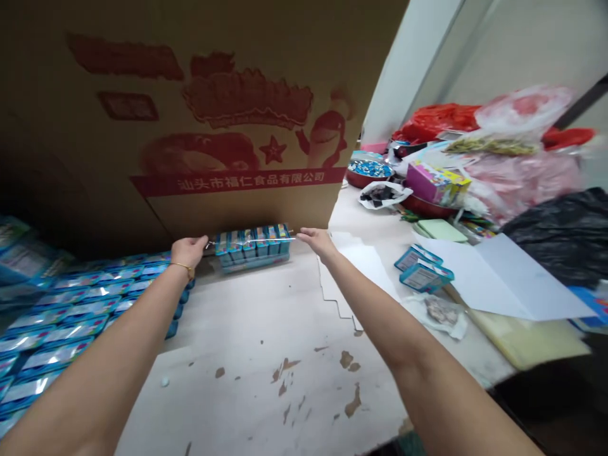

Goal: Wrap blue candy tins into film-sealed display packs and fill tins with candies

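The fingers of the left hand point(190, 249) are pressed narrowly together and pinch one end of a clear film point(247, 239). The fingers of the right hand point(314, 240), also close together and pointing inward, hold the opposite end, so that the film is stretched between both hands, with a bright line of reflection along it.

Under this film is the blue pack point(254, 252), which lies on the white table point(266, 316), between the two hands and just before the big carton. It is a long, low block, made of several small boxes standing side by side in one row. Their fronts are blue, and the upper parts show small patches of yellow, pink and white. The print on them is too small for me to read.

Behind it, the brown carton point(247, 212) stands upright and carries red printing. On its red band I can read, in pale characters, "汕头市福仁食品有限公司". Above the band are a starfish, a cartoon figure and a big lettered logo, which is too dark to be read with certainty.

To the left, beside the forearm, many similar blue packs point(71, 310) are laid in close rows, with shiny tops. To the right, two blue boxes point(425, 269) with pale printed panels lie near a folded white card point(513, 275); their text is not legible.
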A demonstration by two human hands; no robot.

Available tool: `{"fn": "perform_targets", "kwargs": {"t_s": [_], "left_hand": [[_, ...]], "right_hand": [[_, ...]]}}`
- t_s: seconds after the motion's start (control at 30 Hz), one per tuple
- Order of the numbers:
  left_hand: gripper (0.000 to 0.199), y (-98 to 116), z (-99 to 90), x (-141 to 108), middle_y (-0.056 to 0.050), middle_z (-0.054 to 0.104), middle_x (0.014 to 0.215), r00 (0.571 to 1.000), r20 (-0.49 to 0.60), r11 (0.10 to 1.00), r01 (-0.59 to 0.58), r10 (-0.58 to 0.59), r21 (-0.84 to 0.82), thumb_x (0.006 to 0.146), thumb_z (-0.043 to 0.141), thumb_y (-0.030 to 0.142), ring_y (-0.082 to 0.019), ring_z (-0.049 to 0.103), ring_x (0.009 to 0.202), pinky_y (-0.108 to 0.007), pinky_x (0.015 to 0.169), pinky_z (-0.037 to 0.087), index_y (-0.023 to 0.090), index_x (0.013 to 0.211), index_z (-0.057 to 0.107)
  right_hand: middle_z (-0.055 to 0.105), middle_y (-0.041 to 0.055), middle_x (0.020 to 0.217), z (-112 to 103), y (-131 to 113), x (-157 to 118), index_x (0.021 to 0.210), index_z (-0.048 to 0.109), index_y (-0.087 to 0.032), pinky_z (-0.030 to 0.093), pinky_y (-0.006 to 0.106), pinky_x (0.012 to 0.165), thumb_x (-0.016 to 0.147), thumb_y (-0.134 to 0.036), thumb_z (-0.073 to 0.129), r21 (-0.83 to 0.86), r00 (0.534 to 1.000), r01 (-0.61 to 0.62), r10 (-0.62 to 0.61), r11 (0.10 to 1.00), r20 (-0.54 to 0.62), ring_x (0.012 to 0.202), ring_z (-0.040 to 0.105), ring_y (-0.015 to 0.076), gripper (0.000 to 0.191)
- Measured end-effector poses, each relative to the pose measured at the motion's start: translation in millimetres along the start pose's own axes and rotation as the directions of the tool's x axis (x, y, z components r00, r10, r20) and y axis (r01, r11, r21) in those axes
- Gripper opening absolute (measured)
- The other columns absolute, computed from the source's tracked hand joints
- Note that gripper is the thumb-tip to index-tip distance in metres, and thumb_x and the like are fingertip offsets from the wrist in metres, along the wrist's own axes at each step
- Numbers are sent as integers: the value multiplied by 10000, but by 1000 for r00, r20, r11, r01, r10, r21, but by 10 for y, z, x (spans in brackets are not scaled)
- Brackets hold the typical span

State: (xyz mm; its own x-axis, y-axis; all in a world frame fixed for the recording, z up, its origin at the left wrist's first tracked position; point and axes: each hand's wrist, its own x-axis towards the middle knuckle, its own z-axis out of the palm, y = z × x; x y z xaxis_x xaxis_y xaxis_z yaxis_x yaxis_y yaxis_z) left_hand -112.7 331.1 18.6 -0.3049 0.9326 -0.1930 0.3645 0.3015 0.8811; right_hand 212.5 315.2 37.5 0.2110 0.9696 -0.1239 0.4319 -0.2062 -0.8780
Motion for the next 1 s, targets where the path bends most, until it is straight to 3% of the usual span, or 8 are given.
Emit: {"fn": "perform_targets", "kwargs": {"t_s": [0.1, 0.2, 0.3, 0.6, 0.7, 0.83, 0.93, 1.0], "left_hand": [[595, 24, -72, -225, -58, 581, 945, 1000, -23, 1000, -5, 5, -31, 697, 544, 476, -121, 511, 641, -223, 506, 390, 90, 1144, 479], [571, 14, -104, -670, -27, 565, 1055, 999, 41, 997, -22, 25, -74, 680, 581, 454, -115, 545, 717, -208, 556, 419, 186, 1174, 481], [474, -55, -102, -1230, -32, 602, 941, 986, 160, 996, -36, 49, -84, 656, 594, 472, -146, 571, 759, -224, 588, 445, 195, 1040, 580], [431, -360, -444, -2613, -68, 648, 844, 885, 464, 999, 35, -36, 10, 676, 566, 513, -202, 603, 745, -298, 626, 482, 184, 947, 635], [422, -479, -619, -2899, -74, 652, 904, 879, 476, 999, 15, -33, 42, 703, 534, 519, -208, 604, 750, -311, 629, 492, 193, 952, 631], [384, -600, -822, -3320, -72, 621, 1007, 917, 305, 945, -304, 256, 122, 751, 503, 473, -226, 595, 851, -334, 719, 490, 232, 1039, 579], [579, -770, -873, -3607, -100, 488, 1236, 802, 108, 746, -588, 587, 313, 740, 565, 405, -272, 477, 1107, -407, 918, 397, 259, 1268, 379], [750, -965, -846, -3710, -128, 394, 1331, 694, 203, 578, -698, 690, 422, 709, 607, 412, -304, 353, 1224, -459, 1000, 296, 234, 1344, 249]], "right_hand": [[433, 81, 1316, -654, 325, -451, 1208, 504, -210, 296, 357, 987, 533, -377, 725, -396, 946, 248, -133, 884, 296, 1196, 387, 250, 730], [222, 137, 1421, -1173, 722, -902, 1351, 293, -182, 168, 464, 1037, 424, -449, 773, -758, 853, 313, 181, 573, 490, 1295, 179, 333, 1077], [80, 154, 1449, -1360, 1012, -1164, 1387, 165, -143, 195, 448, 1028, 427, -477, 761, -827, 789, 335, 345, 452, 509, 1310, 92, 352, 1178], [635, 44, 1052, -1506, 779, -1487, 931, 667, -217, 407, 255, 746, 712, -324, 594, -754, 849, 335, 167, 565, 502, 905, 590, 209, 254], [669, 50, 834, -1576, 512, -1661, 849, 663, -195, 374, 254, 659, 809, -273, 471, -796, 915, 302, 75, 525, 396, 773, 589, 194, 210], [624, 105, 823, -1255, 47, -2364, 925, 599, -163, 322, 279, 636, 871, -180, 314, -825, 918, 376, -290, 421, 271, 772, 538, 197, 290], [583, 69, 676, -621, -87, -3205, 884, 583, -166, 300, 294, 586, 864, -127, 293, -686, 689, 671, -578, 281, 437, 634, 484, 172, 293], [550, 48, 630, -147, 4, -3710, 818, 565, -168, 278, 305, 546, 851, -117, 317, -572, 593, 778, -605, 260, 531, 582, 454, 167, 255]]}}
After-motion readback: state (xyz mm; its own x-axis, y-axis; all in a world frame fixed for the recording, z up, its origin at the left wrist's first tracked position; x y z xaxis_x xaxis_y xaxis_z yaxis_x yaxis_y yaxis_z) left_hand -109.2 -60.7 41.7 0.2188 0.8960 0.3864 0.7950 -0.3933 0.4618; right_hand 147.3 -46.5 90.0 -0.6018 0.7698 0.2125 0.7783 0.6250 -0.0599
